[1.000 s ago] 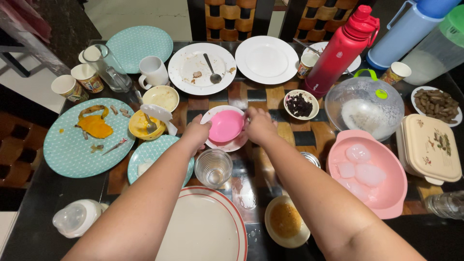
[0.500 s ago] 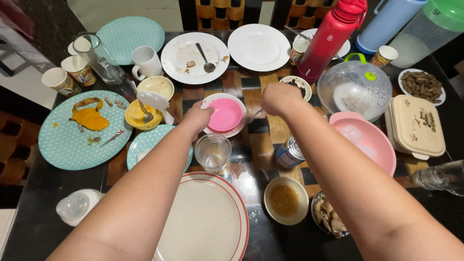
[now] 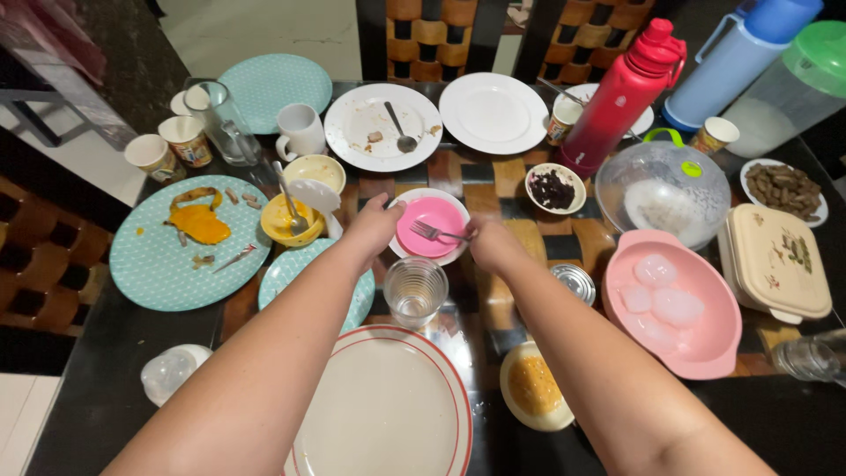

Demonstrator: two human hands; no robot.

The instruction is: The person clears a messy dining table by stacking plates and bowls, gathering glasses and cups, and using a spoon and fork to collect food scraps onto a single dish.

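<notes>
While the fingertips (image 3: 473,234) of the right hand (image 3: 495,245) were closed on the handle end of a metal fork (image 3: 432,233), its tines lay inside the pink bowl (image 3: 441,216), which sat on a white saucer (image 3: 441,261) at the middle of the table (image 3: 115,370). The left hand (image 3: 374,225) had its thumb and curled fingers against the saucer's left rim; whether they actually gripped it could not be told. Judged from this, the fork was being laid in the bowl. Any lifting of the stack would call for a level hold, since the fork lay loose. An empty drinking glass (image 3: 416,291) stood just in front of the saucer.

Packages: two printed paper cups (image 3: 187,139) at far left; two more (image 3: 560,119) flanking the tall red bottle (image 3: 621,92); a round tin can (image 3: 577,284) near the right forearm; a cream rectangular lidded box (image 3: 775,263) with floral print at right.
</notes>
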